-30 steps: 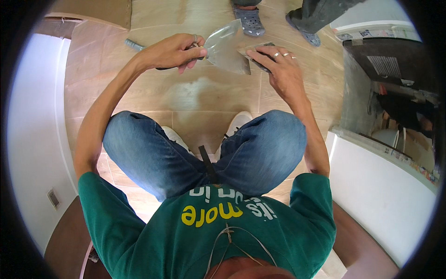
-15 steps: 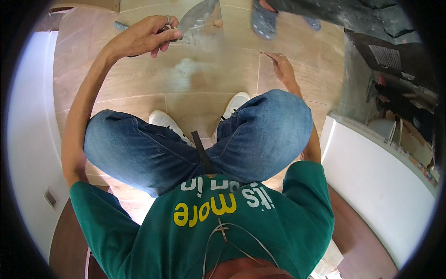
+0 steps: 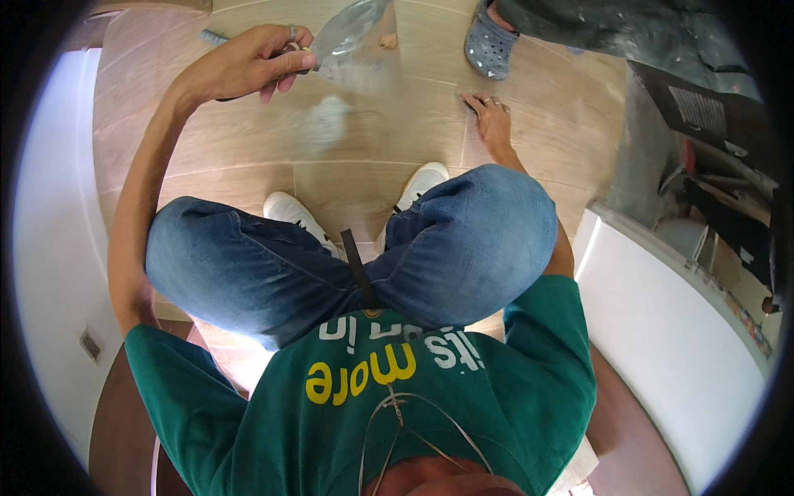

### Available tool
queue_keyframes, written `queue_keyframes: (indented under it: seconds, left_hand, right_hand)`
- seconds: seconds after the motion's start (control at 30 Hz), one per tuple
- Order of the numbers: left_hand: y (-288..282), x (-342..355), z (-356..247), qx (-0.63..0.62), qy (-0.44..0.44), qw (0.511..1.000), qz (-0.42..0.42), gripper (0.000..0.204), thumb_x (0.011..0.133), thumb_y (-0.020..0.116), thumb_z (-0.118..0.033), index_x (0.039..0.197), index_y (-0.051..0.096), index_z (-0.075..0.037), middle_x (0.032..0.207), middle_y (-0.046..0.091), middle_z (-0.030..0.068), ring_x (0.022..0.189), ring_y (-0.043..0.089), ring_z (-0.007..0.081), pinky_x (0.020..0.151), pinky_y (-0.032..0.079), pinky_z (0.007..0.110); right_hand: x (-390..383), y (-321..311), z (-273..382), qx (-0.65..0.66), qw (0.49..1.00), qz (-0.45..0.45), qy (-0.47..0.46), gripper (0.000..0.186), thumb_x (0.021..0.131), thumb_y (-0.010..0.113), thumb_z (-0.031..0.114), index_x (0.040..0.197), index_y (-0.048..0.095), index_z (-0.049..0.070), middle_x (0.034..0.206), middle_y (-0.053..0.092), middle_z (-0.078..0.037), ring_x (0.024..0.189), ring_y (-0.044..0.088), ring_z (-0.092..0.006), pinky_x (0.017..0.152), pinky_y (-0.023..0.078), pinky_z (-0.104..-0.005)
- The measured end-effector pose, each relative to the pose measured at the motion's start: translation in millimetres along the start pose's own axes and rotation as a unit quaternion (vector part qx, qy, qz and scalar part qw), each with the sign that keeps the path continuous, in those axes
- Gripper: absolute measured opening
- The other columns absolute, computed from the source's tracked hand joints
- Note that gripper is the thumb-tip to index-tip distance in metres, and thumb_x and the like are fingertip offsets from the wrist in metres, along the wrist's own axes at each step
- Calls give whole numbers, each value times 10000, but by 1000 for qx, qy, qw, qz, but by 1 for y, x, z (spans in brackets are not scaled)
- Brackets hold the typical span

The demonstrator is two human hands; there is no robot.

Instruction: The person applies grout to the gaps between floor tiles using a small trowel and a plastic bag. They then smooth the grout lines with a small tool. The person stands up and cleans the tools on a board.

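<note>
My left hand [image 3: 252, 66] is closed, thumb pressed over the fingers, round a dark-handled tool. From the grip spreads its shiny, fan-shaped blade [image 3: 356, 50], looking glassy against the floor. The handle's dark end shows below the palm. My right hand [image 3: 495, 124] is low over the wood-look floor tiles [image 3: 372, 124], fingers bunched and the foremost fingertip at the floor near a tile joint. Whether it pinches something small cannot be made out. A pale, hazy patch [image 3: 327, 120] lies on the floor between the hands.
A co-worker's grey clog [image 3: 491, 45] and dark trouser leg [image 3: 612, 29] are close beyond my right hand. White low walls stand left [image 3: 50, 207] and right [image 3: 653, 289]. A dark panel [image 3: 695, 107] leans at the right. A grey cylindrical thing [image 3: 213, 37] lies behind my left hand.
My right hand has turned and shifted slightly down the view, its fingers more bunched. The co-worker's clog has moved right and nearer. My left hand and the tool have shifted slightly left.
</note>
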State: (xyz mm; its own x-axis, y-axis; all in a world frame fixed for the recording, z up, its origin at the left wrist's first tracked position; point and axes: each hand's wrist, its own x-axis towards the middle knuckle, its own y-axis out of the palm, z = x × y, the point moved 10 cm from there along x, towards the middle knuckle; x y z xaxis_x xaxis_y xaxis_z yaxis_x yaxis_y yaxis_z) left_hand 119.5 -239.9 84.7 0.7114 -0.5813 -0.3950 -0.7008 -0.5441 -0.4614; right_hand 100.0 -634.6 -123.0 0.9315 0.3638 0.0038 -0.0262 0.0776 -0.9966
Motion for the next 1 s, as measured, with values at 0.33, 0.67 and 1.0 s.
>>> queue_keyframes:
  seconds: [0.33,0.67,1.0]
  left_hand:
    - [2,-3,6,-35,3,999,-9,350,1079,543,-398,1055,608,-54,662,550,-14,537,519,65,492,448,230]
    - [-2,-7,-8,-31,-10,999,-20,333,1075,558,-375,1088,609,-46,710,552,-1,581,532,78,518,455,240]
    - [3,-45,62,-138,-108,984,31,254,1082,554,-313,1081,579,-60,750,548,-6,627,531,63,528,467,219]
  right_hand:
    - [5,-3,13,7,1000,-9,3,569,848,608,-17,1346,672,250,1275,675,-50,1164,614,-288,958,478,-478]
    - [-11,-10,-27,30,997,72,20,475,915,579,1,1318,687,228,1220,697,-67,1098,636,-314,934,502,-466]
    - [-222,-49,-26,103,979,17,174,506,888,590,5,1319,686,253,1199,682,-47,1150,616,-282,978,490,-441]
